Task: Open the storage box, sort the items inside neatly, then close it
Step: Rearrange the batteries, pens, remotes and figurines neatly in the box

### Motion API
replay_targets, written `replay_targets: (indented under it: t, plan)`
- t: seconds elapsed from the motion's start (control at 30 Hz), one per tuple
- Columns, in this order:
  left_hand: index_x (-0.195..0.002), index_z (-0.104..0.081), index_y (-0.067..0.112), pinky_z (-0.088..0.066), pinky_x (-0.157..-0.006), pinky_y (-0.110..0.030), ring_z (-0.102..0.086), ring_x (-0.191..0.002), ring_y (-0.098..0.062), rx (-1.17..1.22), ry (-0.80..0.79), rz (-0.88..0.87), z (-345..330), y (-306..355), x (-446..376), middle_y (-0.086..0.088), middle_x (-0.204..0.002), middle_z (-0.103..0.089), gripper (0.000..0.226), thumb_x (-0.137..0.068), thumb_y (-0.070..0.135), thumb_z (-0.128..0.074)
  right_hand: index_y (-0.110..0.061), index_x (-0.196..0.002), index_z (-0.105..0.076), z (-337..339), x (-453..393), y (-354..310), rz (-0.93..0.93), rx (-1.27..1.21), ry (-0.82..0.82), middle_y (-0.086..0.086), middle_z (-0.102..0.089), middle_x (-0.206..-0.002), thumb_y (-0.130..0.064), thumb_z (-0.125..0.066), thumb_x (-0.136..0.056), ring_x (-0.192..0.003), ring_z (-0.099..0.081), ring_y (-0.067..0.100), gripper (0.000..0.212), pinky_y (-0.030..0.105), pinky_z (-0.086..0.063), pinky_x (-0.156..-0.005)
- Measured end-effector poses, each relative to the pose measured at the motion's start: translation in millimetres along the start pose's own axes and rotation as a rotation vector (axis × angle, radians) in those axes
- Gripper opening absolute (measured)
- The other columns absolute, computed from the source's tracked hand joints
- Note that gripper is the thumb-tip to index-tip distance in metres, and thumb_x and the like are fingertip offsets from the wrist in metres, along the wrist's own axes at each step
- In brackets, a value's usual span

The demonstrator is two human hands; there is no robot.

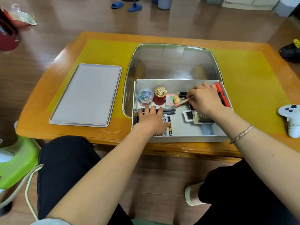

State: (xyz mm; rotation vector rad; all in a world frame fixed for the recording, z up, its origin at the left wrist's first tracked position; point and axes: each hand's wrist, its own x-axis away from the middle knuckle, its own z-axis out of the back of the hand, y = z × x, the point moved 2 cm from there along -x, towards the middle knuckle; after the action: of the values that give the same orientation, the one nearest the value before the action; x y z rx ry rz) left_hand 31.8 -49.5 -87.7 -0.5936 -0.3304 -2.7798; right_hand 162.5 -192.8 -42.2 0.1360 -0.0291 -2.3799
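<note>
The white storage box (178, 82) stands open near the table's front edge, and its grey lid (86, 95) lies flat to the left. My left hand (151, 119) rests with straight fingers on a row of pens and markers (168, 111) at the box's front left. My right hand (204, 99) pinches a pink pencil (181, 103) over the box's right half. Also inside are a round clear tub of clips (145, 96), a red jar with a gold cap (160, 95), a small white digital display (188, 115) and red pens (221, 93) along the right wall.
A clear glass panel (172, 62) is set in the orange wooden table (253, 75) behind the box. A white game controller (290, 117) lies at the table's right edge. A green stool (16, 159) stands on the floor to my left. Blue slippers (126, 5) lie far back.
</note>
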Motion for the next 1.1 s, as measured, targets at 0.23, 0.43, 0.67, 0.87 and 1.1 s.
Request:
replay_targets:
  t: [0.23,0.43,0.67,0.87,1.1]
  plan:
    - [-0.153,-0.003,0.024,-0.003,-0.115,-0.059,0.004,-0.146,-0.036,0.011,0.002,0.01,-0.6,-1.8,-0.2,-0.007,-0.161,-0.005,0.074,-0.096,0.059,-0.034,-0.019,-0.099,-0.069,8.8,0.2,8.3,0.015,-0.069,0.057,0.003,-0.063,-0.103,-0.024,-0.066,-0.085,-0.103,-0.046,0.028,0.016,0.034,-0.022,-0.075]
    - [-0.153,-0.007,0.022,-0.007,-0.116,-0.056,0.001,-0.146,-0.037,-0.011,-0.003,0.015,1.9,-0.4,-1.8,-0.011,-0.16,-0.005,0.071,-0.097,0.057,-0.033,-0.019,-0.095,-0.069,21.7,12.8,43.7,-0.175,-0.198,0.219,0.007,-0.063,-0.094,-0.023,-0.066,-0.086,-0.096,-0.053,0.032,0.01,0.039,-0.037,-0.079]
    - [-0.147,-0.03,0.015,-0.022,-0.112,-0.05,-0.019,-0.14,-0.035,-0.042,0.098,-0.019,8.6,6.3,3.8,-0.013,-0.152,-0.025,0.063,-0.098,0.053,-0.036,-0.01,-0.1,-0.07,17.6,13.4,65.8,-0.327,-0.27,0.194,0.016,-0.066,-0.104,-0.01,-0.063,-0.085,-0.1,-0.057,0.036,0.017,0.042,-0.045,-0.085]
    - [-0.121,-0.058,0.014,-0.039,-0.093,-0.038,-0.047,-0.113,-0.025,0.12,0.545,-0.216,43.2,28.0,-5.3,-0.006,-0.12,-0.058,0.029,-0.098,0.027,-0.047,-0.014,-0.097,-0.071,19.7,12.4,62.9,-0.324,-0.246,0.224,0.012,-0.059,-0.103,-0.01,-0.062,-0.085,-0.096,-0.056,0.036,0.015,0.039,-0.04,-0.079]
    - [-0.114,-0.059,0.015,-0.031,-0.079,-0.033,-0.044,-0.109,-0.027,-0.071,0.542,-0.237,59.6,58.0,-49.0,-0.005,-0.114,-0.061,0.023,-0.093,0.013,-0.05,-0.019,-0.096,-0.07,16.1,19.0,53.4,-0.198,-0.229,0.091,0.006,-0.063,-0.106,-0.018,-0.065,-0.084,-0.106,-0.054,0.028,0.012,0.034,-0.036,-0.085]
